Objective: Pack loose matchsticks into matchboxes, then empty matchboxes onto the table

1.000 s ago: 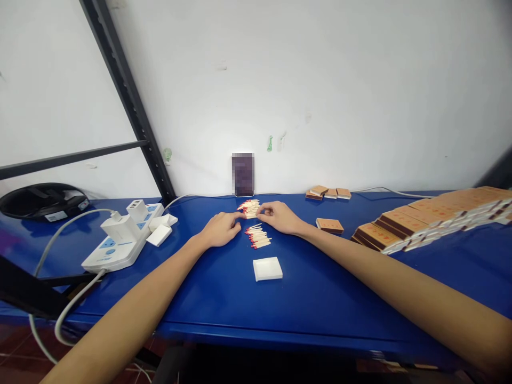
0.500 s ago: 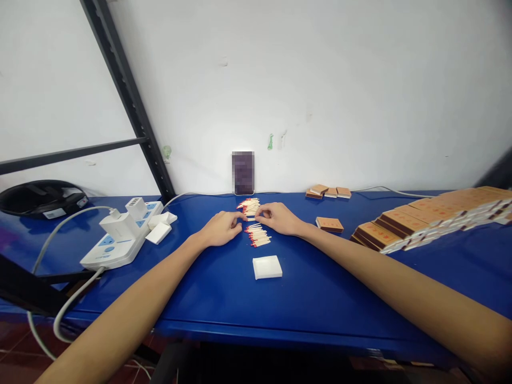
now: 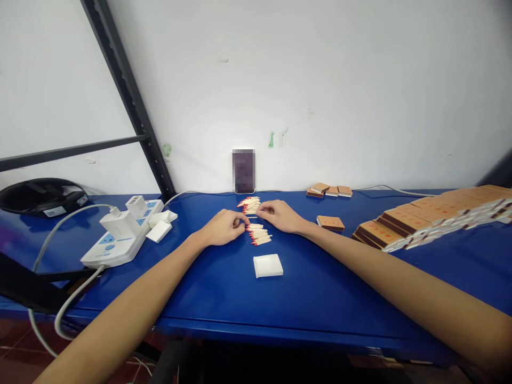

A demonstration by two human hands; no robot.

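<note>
My left hand [image 3: 226,228] rests on the blue table with its fingers curled, the tips at the red heads of the nearer row of matches [image 3: 260,234]. Whatever its fingertips pinch, if anything, is too small to make out. Opposite it, my right hand [image 3: 282,216] has thumb and index finger pressed together, beside the pale ends of the farther heap of matches [image 3: 251,204]. A single match [image 3: 252,217] lies between the two hands; I cannot tell whether either grips it. Closer to me is a white matchbox tray [image 3: 268,265].
Stacked matchboxes [image 3: 424,216] fill the right side. One matchbox [image 3: 330,223] lies near my right forearm, several more [image 3: 328,190] by the wall. A phone [image 3: 244,172] leans on the wall. At left are a power strip [image 3: 120,242], cables and a black frame [image 3: 130,90].
My left fingertips have shifted slightly right and nearer to me, onto the heads of the near match row. The right hand has barely moved. The view has tilted a little.
</note>
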